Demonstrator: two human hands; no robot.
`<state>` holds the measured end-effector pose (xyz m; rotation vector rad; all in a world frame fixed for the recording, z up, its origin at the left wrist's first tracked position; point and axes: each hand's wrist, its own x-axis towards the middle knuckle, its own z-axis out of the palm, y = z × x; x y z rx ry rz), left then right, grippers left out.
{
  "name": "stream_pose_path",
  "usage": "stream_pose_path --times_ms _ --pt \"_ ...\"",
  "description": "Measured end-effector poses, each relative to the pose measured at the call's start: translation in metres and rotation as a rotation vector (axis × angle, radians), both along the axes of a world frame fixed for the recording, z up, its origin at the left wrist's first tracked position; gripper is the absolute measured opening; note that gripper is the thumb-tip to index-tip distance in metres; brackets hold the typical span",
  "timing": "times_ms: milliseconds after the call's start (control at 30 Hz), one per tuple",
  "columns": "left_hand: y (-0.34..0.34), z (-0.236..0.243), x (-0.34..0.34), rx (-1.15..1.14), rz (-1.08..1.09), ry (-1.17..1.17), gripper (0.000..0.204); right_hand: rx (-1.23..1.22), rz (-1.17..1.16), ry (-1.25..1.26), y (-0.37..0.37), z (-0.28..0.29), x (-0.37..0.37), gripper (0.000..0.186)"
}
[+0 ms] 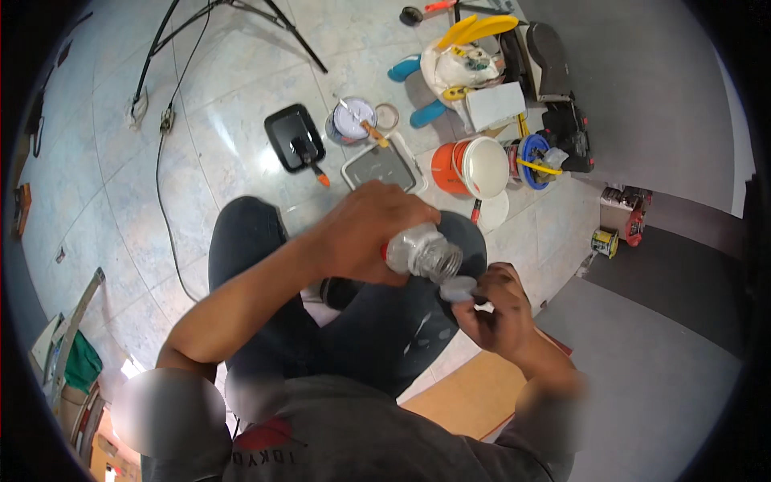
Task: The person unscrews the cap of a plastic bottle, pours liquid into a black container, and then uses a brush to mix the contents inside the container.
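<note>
My left hand [365,229] is closed around a clear plastic bottle [419,249]. The bottle is tilted, with its open threaded neck toward my right hand. A bit of red shows on it beside my fingers. In the bent fingers of my right hand [502,317] is a pale, cap-like round piece [458,289], blurred and just below the bottle's mouth. I cannot tell whether the two touch, or whether any liquid is flowing. Both hands are over my right knee [438,309], whose dark trouser leg has pale spots.
Ahead on the tiled floor are a black tray [281,128] with a brush, a paint can [353,119], a grey tray [377,169] and an orange bucket [450,167]. A white bag [466,68] lies beyond. Tripod legs [297,40] and a cable [161,185] stand left; cardboard [466,394] lies right.
</note>
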<state>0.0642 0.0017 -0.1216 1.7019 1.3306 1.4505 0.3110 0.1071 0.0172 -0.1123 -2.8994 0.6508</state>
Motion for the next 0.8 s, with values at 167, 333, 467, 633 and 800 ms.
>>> stream_pose_path --times_ms 167,333,467,633,800 --pt "0.001 -0.001 0.004 -0.004 -0.019 -0.052 0.078 -0.041 -0.099 0.312 0.004 -0.008 -0.012 0.043" --pt "-0.001 -0.006 0.003 -0.025 0.017 -0.078 0.08 -0.004 -0.075 0.313 0.011 -0.011 -0.02 0.055" --pt "-0.004 -0.007 0.003 -0.092 0.035 -0.095 0.079 -0.012 -0.188 0.339 0.016 -0.01 -0.014 0.057" --pt "-0.01 -0.015 0.0 -0.197 0.056 -0.223 0.077 0.012 -0.416 0.586 0.044 -0.03 -0.002 0.047" --pt "-0.025 -0.023 -0.01 -0.232 0.214 -0.329 0.076 -0.041 -0.93 0.331 0.094 -0.109 0.024 0.04"
